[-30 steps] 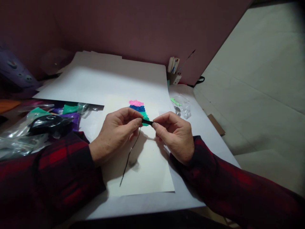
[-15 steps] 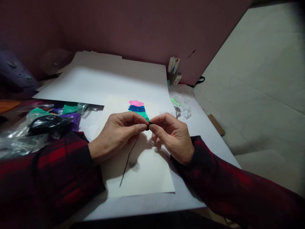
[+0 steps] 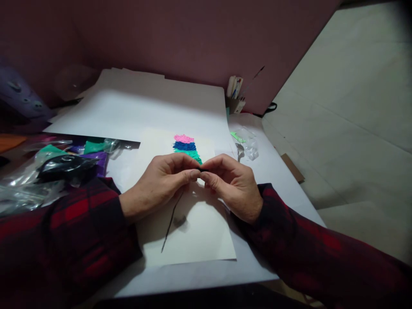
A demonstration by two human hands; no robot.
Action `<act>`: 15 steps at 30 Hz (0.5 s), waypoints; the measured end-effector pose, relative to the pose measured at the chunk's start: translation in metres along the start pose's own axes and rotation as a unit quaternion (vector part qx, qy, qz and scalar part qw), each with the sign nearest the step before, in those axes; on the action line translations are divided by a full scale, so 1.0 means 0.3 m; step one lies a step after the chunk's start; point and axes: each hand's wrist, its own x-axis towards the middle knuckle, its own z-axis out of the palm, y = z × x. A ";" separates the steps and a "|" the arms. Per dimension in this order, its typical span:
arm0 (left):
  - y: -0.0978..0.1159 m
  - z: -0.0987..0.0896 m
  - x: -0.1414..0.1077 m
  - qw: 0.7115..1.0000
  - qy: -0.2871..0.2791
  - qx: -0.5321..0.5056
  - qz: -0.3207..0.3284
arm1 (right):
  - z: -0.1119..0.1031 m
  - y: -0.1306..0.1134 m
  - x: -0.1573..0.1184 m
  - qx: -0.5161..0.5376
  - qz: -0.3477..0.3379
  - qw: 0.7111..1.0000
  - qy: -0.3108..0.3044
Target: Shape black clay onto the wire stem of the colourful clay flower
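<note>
Between my fingertips is a small piece of black modelling clay [image 3: 201,169], mostly covered by the fingers. My left hand [image 3: 161,180] pinches it from one side with thumb and forefinger, and my right hand [image 3: 230,180] pinches it from the other. Beneath both hands lies a sheet of paper [image 3: 199,240]. Its upper part carries textured bands of pink [image 3: 184,138], blue [image 3: 184,146] and green [image 3: 189,155], the green one partly hidden by my fingers. A thin black strand [image 3: 170,223] runs down the sheet below my left hand, beside a dark smudge [image 3: 179,221].
Plastic bags of coloured clay [image 3: 69,167] are heaped at the left. Large white sheets [image 3: 154,103] lie at the back against the wall. Pens in a holder [image 3: 236,92] stand behind at the right, with a crumpled clear wrapper [image 3: 250,143] in front. The table's right edge drops to the floor.
Both hands stay in nearly the same place. The fingertips have shifted slightly around the black clay, and less of it shows now.
</note>
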 end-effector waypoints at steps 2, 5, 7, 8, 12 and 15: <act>0.004 0.002 -0.002 1.000 0.002 0.001 -0.001 | 0.000 -0.002 0.001 -0.009 0.000 1.000 -0.003; 0.010 0.004 -0.004 1.000 0.000 -0.008 -0.008 | -0.002 -0.004 0.002 -0.022 0.002 1.000 -0.005; 0.013 0.005 -0.005 1.000 -0.003 -0.007 -0.007 | -0.002 -0.004 0.002 -0.028 0.003 1.000 -0.005; 0.013 0.004 -0.004 1.000 -0.003 -0.003 -0.006 | -0.003 -0.003 0.002 -0.029 0.004 1.000 -0.006; 0.013 0.002 -0.002 1.000 -0.008 0.023 -0.002 | -0.003 -0.001 0.000 -0.034 0.006 0.999 -0.010; 0.013 0.002 0.000 0.999 -0.008 0.035 0.002 | -0.004 0.000 -0.002 -0.045 0.001 0.999 -0.013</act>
